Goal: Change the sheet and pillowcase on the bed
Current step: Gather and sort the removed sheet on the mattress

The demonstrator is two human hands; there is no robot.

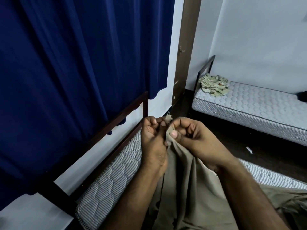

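the olive-brown sheet [187, 188] hangs gathered from both hands above the near bed's bare mattress [106, 176], its upper corner held up over the mattress's far end, close to the headboard rail. from there it falls in long folds toward the camera and spreads across the mattress top at the lower right, where more of it lies rumpled by the right edge. the left hand [154, 143] has its fingers curled and pinches the sheet's top edge between thumb and fingertips, a small tip of cloth poking up above the knuckles. the right hand [192, 138] is just beside it, nearly touching, fingers curled in and the thumb pressing a bunch of the same cloth against them. both grips are tight and narrow, on the sheet alone.

the mattress is quilted with grey striped sides and sits in a dark metal bed frame [116, 117]. behind the frame hangs a deep blue curtain [74, 55] against a white wall. across a strip of dark floor stands a second bed [259, 105], also a bare mattress, with a crumpled floral cloth [213, 86] lying at its head end corner. a brown door frame [184, 52] rises between the two beds.
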